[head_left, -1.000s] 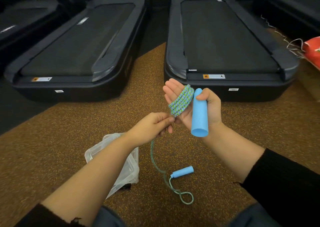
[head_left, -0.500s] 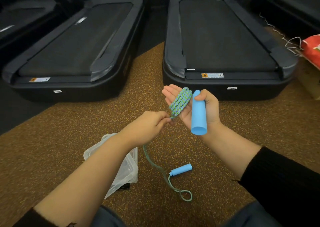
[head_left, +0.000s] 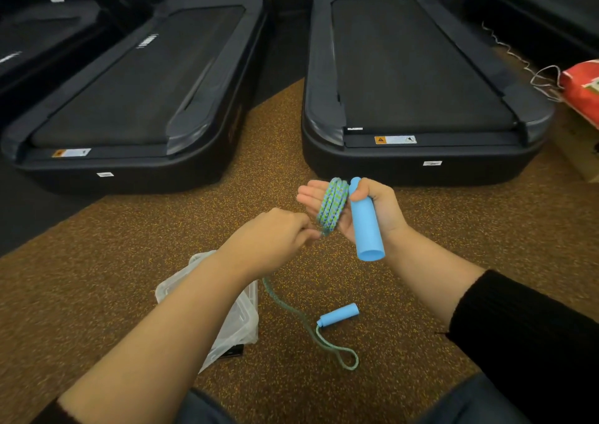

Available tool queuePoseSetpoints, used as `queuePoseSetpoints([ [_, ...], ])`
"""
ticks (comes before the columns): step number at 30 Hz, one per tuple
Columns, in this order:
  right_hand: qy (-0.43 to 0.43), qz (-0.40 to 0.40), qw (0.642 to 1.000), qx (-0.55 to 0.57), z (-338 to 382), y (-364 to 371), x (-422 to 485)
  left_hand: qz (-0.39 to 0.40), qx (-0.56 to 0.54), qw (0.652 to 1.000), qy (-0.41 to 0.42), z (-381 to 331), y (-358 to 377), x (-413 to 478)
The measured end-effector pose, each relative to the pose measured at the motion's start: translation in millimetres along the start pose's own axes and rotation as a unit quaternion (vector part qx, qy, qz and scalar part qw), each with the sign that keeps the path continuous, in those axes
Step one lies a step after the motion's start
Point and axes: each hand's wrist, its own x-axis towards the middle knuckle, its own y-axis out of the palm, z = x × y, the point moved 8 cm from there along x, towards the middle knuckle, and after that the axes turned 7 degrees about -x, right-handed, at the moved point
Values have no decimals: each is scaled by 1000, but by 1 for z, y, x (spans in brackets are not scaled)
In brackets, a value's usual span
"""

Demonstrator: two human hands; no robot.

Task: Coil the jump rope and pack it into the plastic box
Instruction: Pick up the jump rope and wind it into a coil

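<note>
My right hand (head_left: 377, 208) is raised palm up with its thumb pinning a blue handle (head_left: 366, 229) that points down. Several turns of the green-and-blue jump rope (head_left: 331, 205) are wound around its fingers. My left hand (head_left: 270, 237) pinches the rope just below the coil. From there the loose rope (head_left: 291, 310) hangs to the floor and ends in a small loop beside the second blue handle (head_left: 338, 315). The clear plastic box (head_left: 241, 323) lies on the floor under my left forearm, partly hidden.
Two black treadmills (head_left: 418, 77) (head_left: 136, 93) stand ahead on the speckled brown floor (head_left: 97, 278). A red bag (head_left: 581, 91) with white cords sits at the right edge. My knees show at the bottom of the view.
My left hand has drawn the rope down and to the left from the coil. The loose rope on the floor has shifted slightly. The right hand stays raised.
</note>
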Motion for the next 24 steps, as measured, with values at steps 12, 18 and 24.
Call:
queuePoseSetpoints([
  [12, 152, -18, 949, -275, -30, -25, -16, -57, -101, 993, 0, 8, -21, -1],
  [18, 253, 67, 935, -241, -58, -2, -26, -59, -158, 986, 5, 7, -16, 0],
  [24, 233, 140, 929, -251, -56, 7, -25, -87, -203, 975, 1, 17, -24, -2],
])
